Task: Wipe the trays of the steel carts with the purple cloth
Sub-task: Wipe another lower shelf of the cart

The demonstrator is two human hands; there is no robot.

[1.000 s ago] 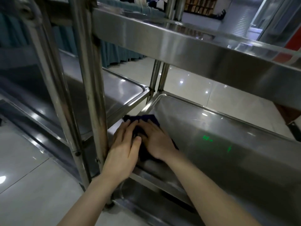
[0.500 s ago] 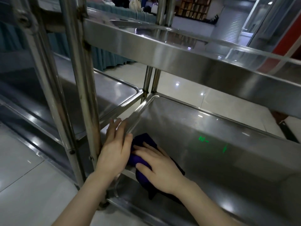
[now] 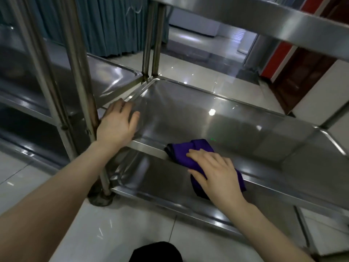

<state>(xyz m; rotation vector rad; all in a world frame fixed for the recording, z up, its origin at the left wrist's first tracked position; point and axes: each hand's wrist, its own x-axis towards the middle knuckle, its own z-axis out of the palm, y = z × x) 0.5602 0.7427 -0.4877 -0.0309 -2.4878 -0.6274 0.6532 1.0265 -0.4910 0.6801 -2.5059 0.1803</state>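
Note:
A purple cloth (image 3: 186,153) lies bunched on the near rim of the middle steel tray (image 3: 207,118) of the cart in front of me. My right hand (image 3: 215,173) presses flat on the cloth with straight, spread fingers; part of the cloth hangs over the rim under my palm. My left hand (image 3: 118,124) rests on the tray's left rim beside the cart post (image 3: 83,95), fingers extended over the edge. A lower tray (image 3: 151,178) shows beneath the rim.
A second steel cart (image 3: 105,76) stands close on the left, its trays level with mine. The top tray's edge (image 3: 255,17) runs overhead. Teal curtains (image 3: 117,27) hang behind. Glossy tiled floor (image 3: 122,233) surrounds the cart's foot (image 3: 102,199).
My right hand has slid the cloth from the tray's left corner rightward along the near rim. My left hand stayed at the left rim. The view has tilted downward.

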